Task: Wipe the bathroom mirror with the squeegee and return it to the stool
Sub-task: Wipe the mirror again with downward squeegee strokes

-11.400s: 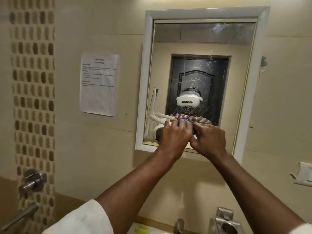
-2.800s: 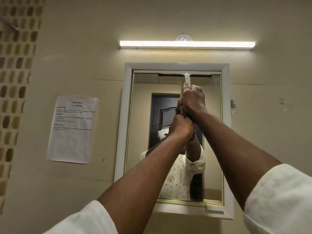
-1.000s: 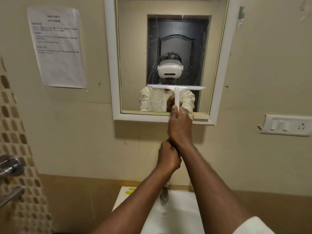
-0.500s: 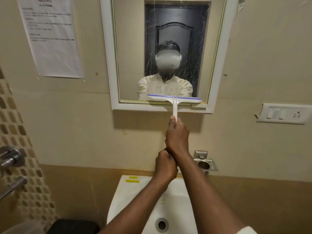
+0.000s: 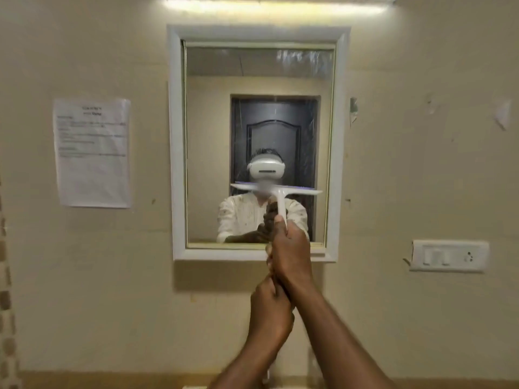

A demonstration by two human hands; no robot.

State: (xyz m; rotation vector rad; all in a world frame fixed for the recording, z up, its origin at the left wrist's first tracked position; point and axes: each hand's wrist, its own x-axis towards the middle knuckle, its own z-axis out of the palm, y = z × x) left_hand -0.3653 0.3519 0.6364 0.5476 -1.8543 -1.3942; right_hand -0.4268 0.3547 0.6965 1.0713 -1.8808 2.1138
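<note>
The white-framed bathroom mirror (image 5: 207,136) hangs on the beige wall straight ahead. A white squeegee (image 5: 276,191) with a thin blue blade edge stands upright in front of the mirror's lower half, blade level, slightly blurred. My right hand (image 5: 290,251) is closed around its handle. My left hand (image 5: 271,310) is closed just below, against the right wrist and the handle's hidden lower end. Streaks show on the glass at the top right. No stool is in view.
A printed paper sheet (image 5: 92,153) is taped to the wall left of the mirror. A white switch plate (image 5: 449,256) sits to the right. A light bar (image 5: 269,4) glows above the mirror. Brown mosaic tiles (image 5: 5,304) edge the far left.
The squeegee has come up from the mirror's bottom frame to mid-lower glass. My view has tilted upward, so the sink and holder have left the frame. Both hands keep their grip.
</note>
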